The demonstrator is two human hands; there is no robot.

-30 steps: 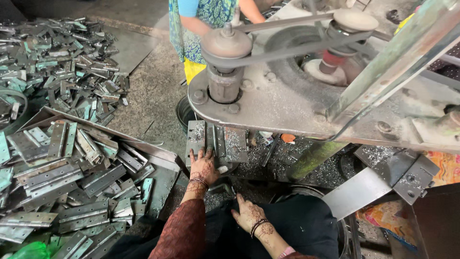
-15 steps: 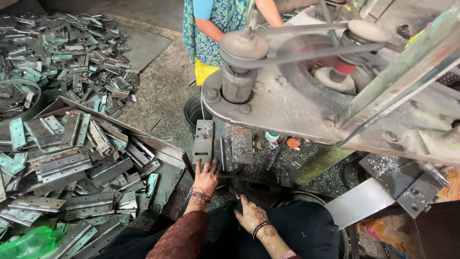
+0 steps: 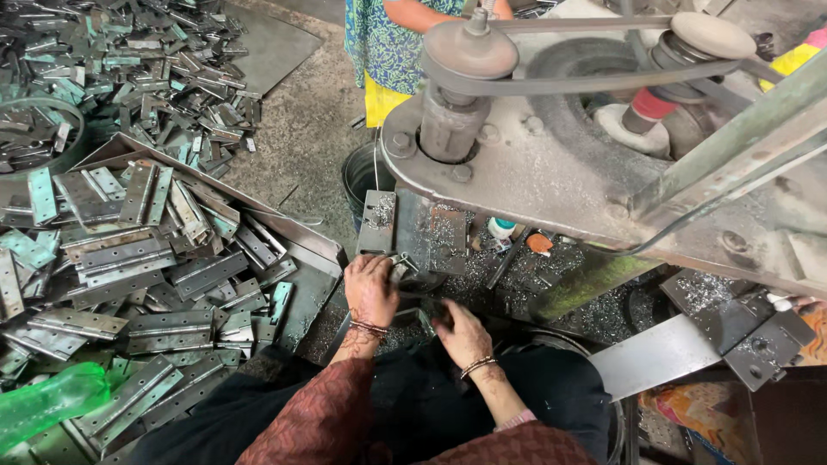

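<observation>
A grey metal hinge piece [image 3: 402, 261] lies flat on the machine's work plate [image 3: 448, 232], at twelve o'clock of the hands, partly hidden, amid shavings.

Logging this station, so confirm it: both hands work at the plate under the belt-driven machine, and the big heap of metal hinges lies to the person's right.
Wrong side. The head view shows the heap of metal hinges to the person's left. The left hand and right hand do work under the belt-driven machine.

The left hand [image 3: 370, 288] has drawn back from the upright metal plate [image 3: 377, 222] under the drill machine's pulley [image 3: 469, 50] and now lies nearer the body, over a small metal piece [image 3: 401, 261]. The right hand [image 3: 461, 334] has moved up toward the plate, close beside the left.
</observation>
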